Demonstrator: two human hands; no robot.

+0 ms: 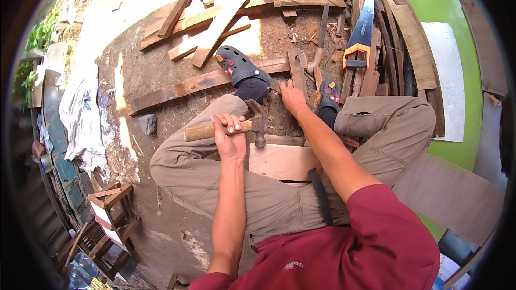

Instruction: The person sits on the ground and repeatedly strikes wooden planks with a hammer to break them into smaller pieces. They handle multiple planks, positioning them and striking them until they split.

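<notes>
A: Left hand (228, 131): state?
B: Clenched round the wooden handle of a claw hammer (247, 125), gripping close to the head. Palm up, fingers curled over.

A: Hammer position?
B: Roughly level over the lap; handle end to the left, steel head to the right, just above a pale board (282, 162) between the legs.

A: Right hand (293, 98)?
B: Arm stretched forward, fingers extended low near a short board (296, 70) that lies by the right end of a long plank (199, 82). Cannot tell whether the fingertips grasp anything small.

A: Feet?
B: Dark left clog (240, 64) at the long plank; right clog (329, 92) near the short board.

A: Surroundings?
B: On the ground beyond the right hand, a long blade with a curved wooden handle (315, 60). Right of it, a handsaw (361, 35), blue blade, orange-and-black grip, resting on wood strips. Grey stone (148, 124) left of the knees; crumpled white cloth (83, 113) farther left. More planks (223, 29) lie crossed ahead, partly sunlit.
</notes>
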